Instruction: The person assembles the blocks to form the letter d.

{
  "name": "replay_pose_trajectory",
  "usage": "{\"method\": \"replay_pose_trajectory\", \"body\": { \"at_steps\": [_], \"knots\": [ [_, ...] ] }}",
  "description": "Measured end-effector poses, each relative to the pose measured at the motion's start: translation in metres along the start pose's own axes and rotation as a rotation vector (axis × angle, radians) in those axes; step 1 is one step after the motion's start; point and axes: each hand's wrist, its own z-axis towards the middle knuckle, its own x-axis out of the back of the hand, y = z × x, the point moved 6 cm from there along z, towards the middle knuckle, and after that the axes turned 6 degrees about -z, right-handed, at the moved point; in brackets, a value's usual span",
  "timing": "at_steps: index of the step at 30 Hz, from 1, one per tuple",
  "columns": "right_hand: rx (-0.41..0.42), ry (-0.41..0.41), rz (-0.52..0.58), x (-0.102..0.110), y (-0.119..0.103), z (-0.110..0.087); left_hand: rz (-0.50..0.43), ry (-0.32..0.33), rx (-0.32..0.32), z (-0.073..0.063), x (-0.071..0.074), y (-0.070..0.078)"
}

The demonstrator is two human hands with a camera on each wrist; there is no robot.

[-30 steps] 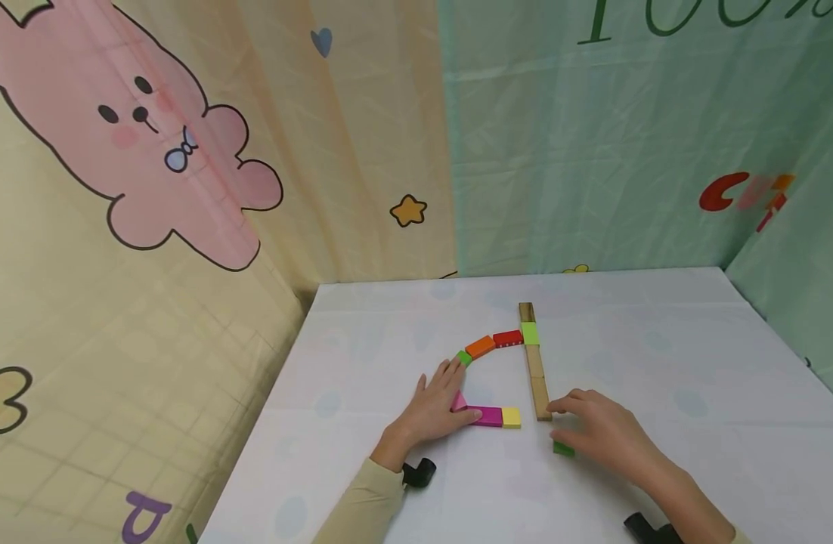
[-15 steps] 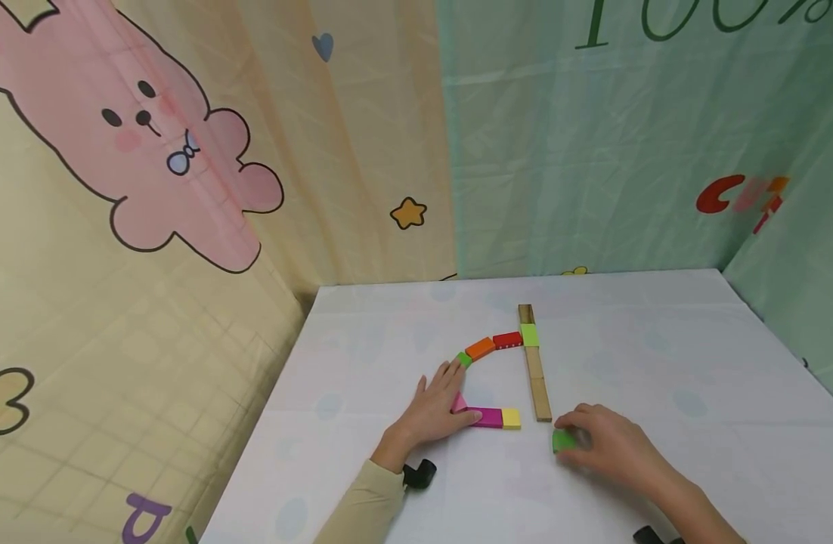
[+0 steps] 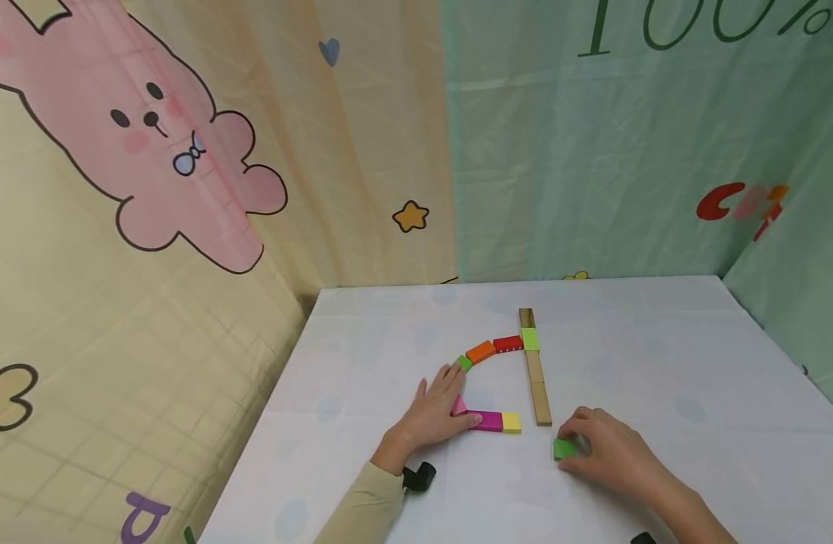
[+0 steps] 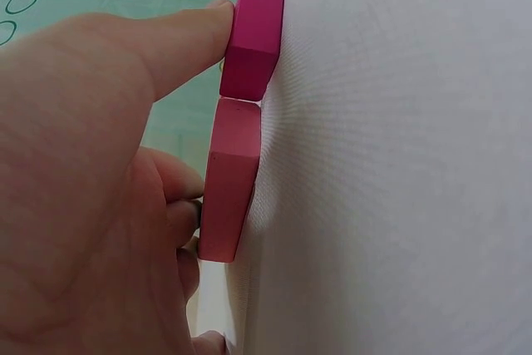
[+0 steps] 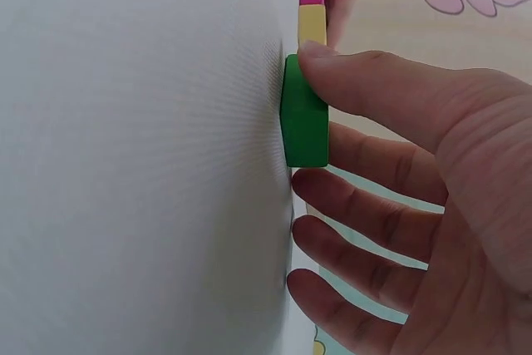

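Note:
My left hand (image 3: 430,412) lies with fingers extended over a curved line of toy blocks. Its thumb touches a magenta block (image 4: 256,31), and a pink block (image 4: 229,180) sits beside its other fingers. Past its fingertips comes a small green block (image 3: 465,363), followed by an orange block (image 3: 481,351) and a red block (image 3: 508,344) with white dots. A yellow block (image 3: 511,422) ends the lower row. Between thumb and fingers, my right hand (image 3: 610,453) pinches another green block (image 5: 306,122) at the table surface. The palm hides part of the line.
A straight row of wooden blocks (image 3: 537,387), with a lime green block (image 3: 530,338) in it, runs away from me between the hands. The white table (image 3: 661,363) meets printed curtains (image 3: 593,151) at its back edge. Black wrist mounts (image 3: 419,477) show near both forearms.
My right hand has moved from the near end of the wooden row slightly towards me, and its fingers now pinch the green block there. The left hand stays put.

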Motion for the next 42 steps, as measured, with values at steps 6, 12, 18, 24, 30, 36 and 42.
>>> {"method": "replay_pose_trajectory", "body": {
  "at_steps": [6,12,18,24,30,36,42],
  "knots": [
    [-0.009,-0.015,-0.001,-0.001,0.0,0.001,-0.002,-0.006,0.004,-0.001,-0.001,-0.001],
    [-0.023,-0.035,0.003,-0.002,0.001,0.003,0.007,-0.017,0.008,-0.002,-0.001,0.001],
    [-0.043,-0.059,0.015,-0.001,0.002,0.007,0.015,-0.023,0.015,-0.002,0.0,0.001],
    [-0.053,-0.048,0.016,0.001,0.003,0.008,0.019,-0.02,0.013,0.0,0.001,0.002],
    [-0.075,-0.068,0.048,0.003,0.003,0.008,0.029,-0.024,0.024,0.001,-0.001,0.0],
    [-0.095,-0.089,0.067,0.008,0.0,0.011,0.033,-0.026,0.024,0.0,-0.002,0.0],
    [-0.074,-0.074,0.072,0.014,-0.004,0.016,0.035,-0.023,0.015,0.001,-0.001,0.0]
  ]
}}
